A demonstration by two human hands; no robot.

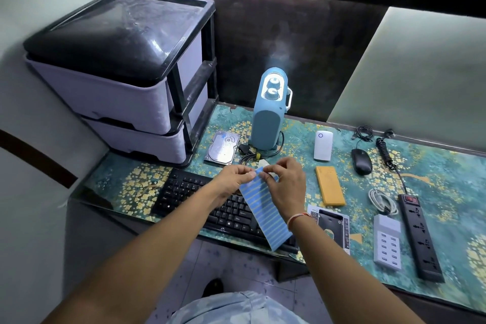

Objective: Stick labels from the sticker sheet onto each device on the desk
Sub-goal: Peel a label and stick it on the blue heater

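I have the sticker sheet (265, 214) up off the desk (434, 163), hanging over the keyboard (210, 200) near the middle of my view. My left hand (235, 179) pinches its top corner at about 10 o'clock on the sheet, and my right hand (285, 187) has thumb and forefinger closed tight on the top edge, on what looks like one label strip; whether that strip has lifted free I cannot tell from here. I judge this to be the peeling step, with no label I can make out on any device. The devices lie in an arc: hard drive (222, 148) at 11 o'clock from my hands, blue speaker (269, 110) at 12, white adapter (323, 146) at 1, yellow power bank (330, 187) and mouse (361, 162) at 2 to 3, USB charging hub (388, 243) and power strip (420, 237) at 4. Next I need the strip peeled clean without curling onto itself, the left hand steadying the sheet, then carried to the nearest device and pressed flat.
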